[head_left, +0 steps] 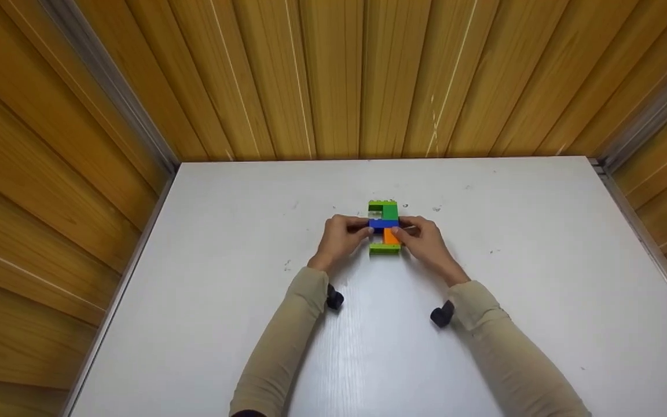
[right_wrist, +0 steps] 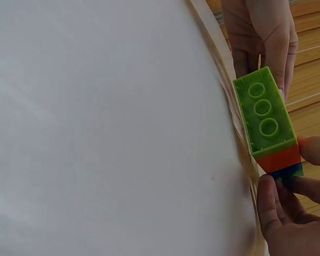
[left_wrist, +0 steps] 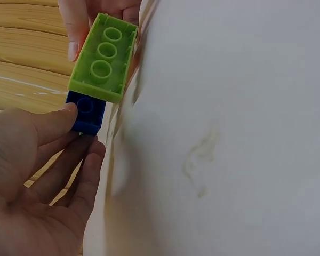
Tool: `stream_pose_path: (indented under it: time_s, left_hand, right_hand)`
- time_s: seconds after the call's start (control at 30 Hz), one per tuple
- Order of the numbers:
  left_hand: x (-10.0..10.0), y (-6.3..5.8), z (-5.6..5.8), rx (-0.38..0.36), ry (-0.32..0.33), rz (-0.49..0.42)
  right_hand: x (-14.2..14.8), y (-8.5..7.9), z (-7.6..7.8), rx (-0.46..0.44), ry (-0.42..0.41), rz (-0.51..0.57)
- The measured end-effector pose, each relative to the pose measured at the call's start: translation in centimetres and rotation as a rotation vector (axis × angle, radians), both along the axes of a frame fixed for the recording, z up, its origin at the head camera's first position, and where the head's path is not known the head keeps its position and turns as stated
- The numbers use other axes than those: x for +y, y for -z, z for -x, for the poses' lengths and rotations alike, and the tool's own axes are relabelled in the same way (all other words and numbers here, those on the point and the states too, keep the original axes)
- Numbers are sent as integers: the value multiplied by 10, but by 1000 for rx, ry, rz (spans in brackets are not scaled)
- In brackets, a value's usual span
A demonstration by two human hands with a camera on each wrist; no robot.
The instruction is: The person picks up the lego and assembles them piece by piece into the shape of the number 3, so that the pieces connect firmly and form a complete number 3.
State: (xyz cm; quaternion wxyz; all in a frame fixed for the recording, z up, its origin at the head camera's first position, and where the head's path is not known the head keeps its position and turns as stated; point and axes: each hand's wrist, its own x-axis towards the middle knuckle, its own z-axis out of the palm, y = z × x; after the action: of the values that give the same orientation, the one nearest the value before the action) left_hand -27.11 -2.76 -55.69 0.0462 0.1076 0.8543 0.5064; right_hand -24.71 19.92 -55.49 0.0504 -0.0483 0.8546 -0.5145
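Observation:
Between my hands is a joined stack of toy building bricks on its side. The lime brick (head_left: 384, 249) at its near end shows its hollow underside, with a row of round tubes clear in both wrist views. Behind it come an orange brick (head_left: 391, 236), a blue brick (head_left: 383, 223), a green brick (head_left: 389, 212) and a far lime brick (head_left: 383, 204) with studs outward. My left hand (head_left: 341, 238) pinches the blue brick's left end between thumb and fingers. My right hand (head_left: 428, 243) grips the right side, thumb at the orange brick, fingers near the blue one.
The white tabletop (head_left: 206, 301) carries small dark marks. Wood-patterned panels (head_left: 333, 81) rise behind the table and on both sides, with metal frame posts (head_left: 119, 81) at the corners. A small black camera (head_left: 335, 298) is strapped at the left wrist, another black camera (head_left: 442, 314) at the right.

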Motion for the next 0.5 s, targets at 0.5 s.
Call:
stream_pose_path:
  time_s: [0.5]
  left_hand:
    - [4,7,2,-27,-9,-43]
  right_hand:
    - [2,-1,8,-38,-4,-41]
